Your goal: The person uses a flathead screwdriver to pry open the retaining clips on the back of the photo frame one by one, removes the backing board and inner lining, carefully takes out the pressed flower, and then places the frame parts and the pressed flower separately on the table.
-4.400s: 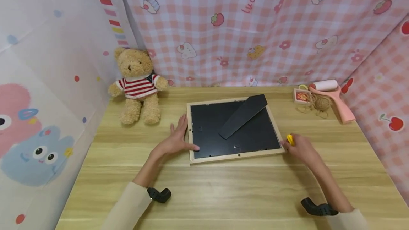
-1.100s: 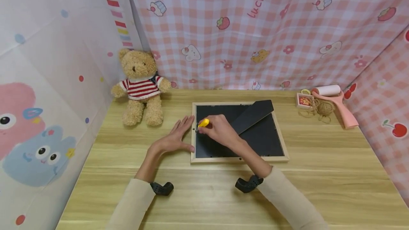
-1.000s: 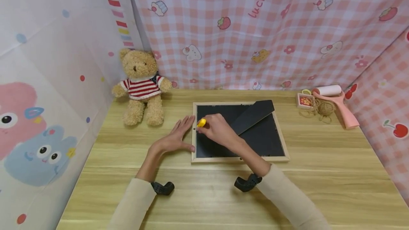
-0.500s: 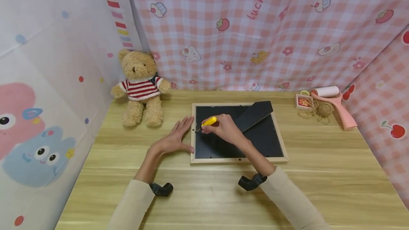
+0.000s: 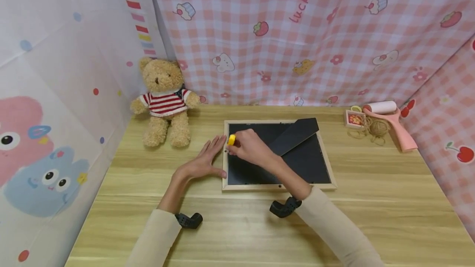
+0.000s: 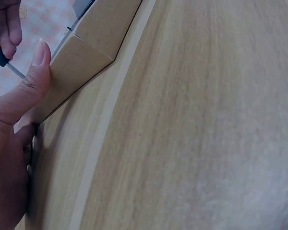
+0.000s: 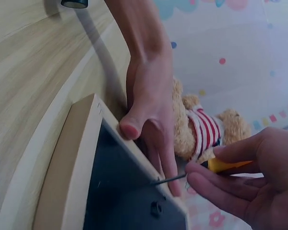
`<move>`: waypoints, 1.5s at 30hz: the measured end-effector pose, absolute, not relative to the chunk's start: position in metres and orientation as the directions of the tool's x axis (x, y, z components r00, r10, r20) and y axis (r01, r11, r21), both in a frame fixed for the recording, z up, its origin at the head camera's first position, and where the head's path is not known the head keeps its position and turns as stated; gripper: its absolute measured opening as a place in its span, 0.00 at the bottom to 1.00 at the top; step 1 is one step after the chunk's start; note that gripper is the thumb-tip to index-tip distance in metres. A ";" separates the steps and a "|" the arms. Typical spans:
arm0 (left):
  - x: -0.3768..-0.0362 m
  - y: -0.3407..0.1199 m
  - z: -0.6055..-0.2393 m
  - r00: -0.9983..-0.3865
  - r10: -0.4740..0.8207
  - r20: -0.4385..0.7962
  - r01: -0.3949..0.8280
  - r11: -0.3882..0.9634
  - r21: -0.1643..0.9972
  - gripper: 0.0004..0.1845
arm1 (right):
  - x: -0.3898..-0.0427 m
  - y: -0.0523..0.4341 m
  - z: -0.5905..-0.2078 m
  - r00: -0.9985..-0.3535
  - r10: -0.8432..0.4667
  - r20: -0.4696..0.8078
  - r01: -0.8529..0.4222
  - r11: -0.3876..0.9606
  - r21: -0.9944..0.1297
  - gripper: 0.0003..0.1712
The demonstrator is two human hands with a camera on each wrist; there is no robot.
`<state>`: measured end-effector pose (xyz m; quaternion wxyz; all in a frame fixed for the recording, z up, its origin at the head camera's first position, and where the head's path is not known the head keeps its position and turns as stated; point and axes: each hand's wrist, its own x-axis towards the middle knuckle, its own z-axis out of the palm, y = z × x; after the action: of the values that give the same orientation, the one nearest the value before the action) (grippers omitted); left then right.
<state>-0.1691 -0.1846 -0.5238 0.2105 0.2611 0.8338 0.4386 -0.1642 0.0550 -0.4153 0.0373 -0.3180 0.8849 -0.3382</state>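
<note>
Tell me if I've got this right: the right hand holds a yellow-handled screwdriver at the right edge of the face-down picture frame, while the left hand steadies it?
Not quite. The right hand holds the yellow-handled screwdriver at the left edge of the picture frame, not the right edge, as the head view shows. The left hand does steady the frame there, its fingers against that same side.

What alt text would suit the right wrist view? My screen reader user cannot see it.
A right hand pinches a small yellow-handled screwdriver, its tip at the left edge of a wooden picture frame lying face down. The left hand steadies that edge; a teddy bear sits behind.
</note>
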 end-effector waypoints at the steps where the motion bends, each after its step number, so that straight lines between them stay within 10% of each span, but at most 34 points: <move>1: -0.169 -0.184 -0.523 -0.775 0.619 -0.127 0.247 0.482 0.840 0.76 | -0.164 0.053 -0.413 -0.791 -0.594 0.146 -0.546 0.578 -0.606 0.08; 17: -0.165 -0.183 -0.525 -0.778 0.619 -0.107 0.269 0.481 0.834 0.73 | -0.167 0.052 -0.398 -0.791 -0.606 0.076 -0.530 0.619 -0.580 0.10; 28: -0.131 -0.184 -0.534 -0.801 0.597 0.045 0.432 0.524 0.734 0.56 | -0.191 0.175 -0.381 -0.893 -0.415 0.175 -0.438 0.713 -0.547 0.07; 34: -0.098 -0.173 -0.527 -0.817 0.572 0.066 0.457 0.575 0.678 0.67 | -0.231 0.245 -0.406 -0.921 -0.383 0.076 -0.369 0.790 -0.489 0.11; 45: -0.063 -0.155 -0.537 -0.833 0.488 0.260 0.549 0.678 0.489 0.57 | -0.247 0.276 -0.435 -0.930 -0.367 -0.012 -0.316 0.816 -0.483 0.17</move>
<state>-0.0633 -0.1548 -0.5372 -0.0543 0.2835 0.9143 0.2841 -0.2466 0.2759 -0.4355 0.0523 -0.1797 0.9516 -0.2439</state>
